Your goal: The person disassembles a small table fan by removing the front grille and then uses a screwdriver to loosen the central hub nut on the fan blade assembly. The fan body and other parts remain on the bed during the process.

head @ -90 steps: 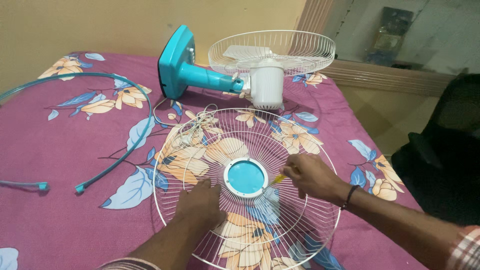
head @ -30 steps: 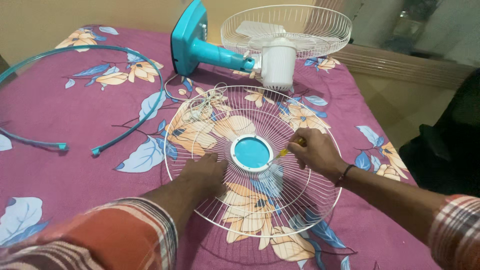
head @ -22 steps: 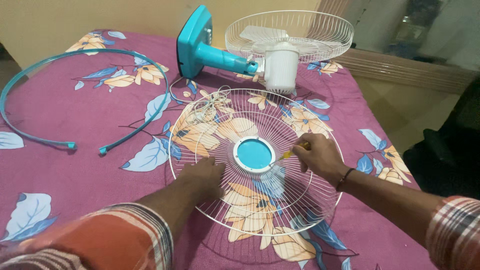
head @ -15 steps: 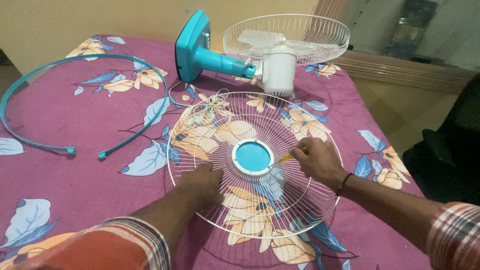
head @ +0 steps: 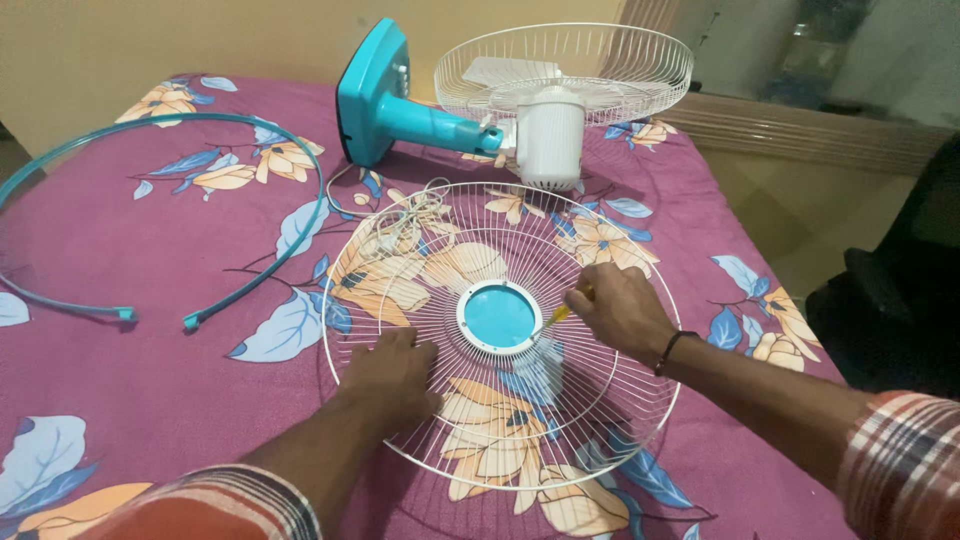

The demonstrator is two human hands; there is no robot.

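A round white wire fan guard [head: 500,335] is laid flat on a purple bedspread [head: 150,330] printed with orange flowers and blue leaves, in the middle of the view. A turquoise disc [head: 498,318], ringed in white, is set at the centre of the guard.

The guard is pressed down by the left hand [head: 392,378], which is spread flat with open fingers on the wires at about 8 o'clock from the disc. The right hand [head: 618,312] is placed on the wires at about 3 o'clock from the disc and is closed around a small yellow-handled tool [head: 558,316], likely a brush or a screwdriver; its tip is pointed toward the disc's edge, but the working end is blurred and cannot be told exactly. A dark band is worn on the right wrist, and plaid sleeves are seen on both arms.

At 11 o'clock from the disc, a coiled pale cord [head: 405,218] is seen under and beside the guard's rim. At 12 o'clock, well beyond the rim, the fan body is laid on its side: a white motor housing [head: 548,138], the rear guard [head: 565,70] and a turquoise base [head: 372,95]. At 9 o'clock, well apart, an open turquoise rim band [head: 300,170] is laid on the bedspread.
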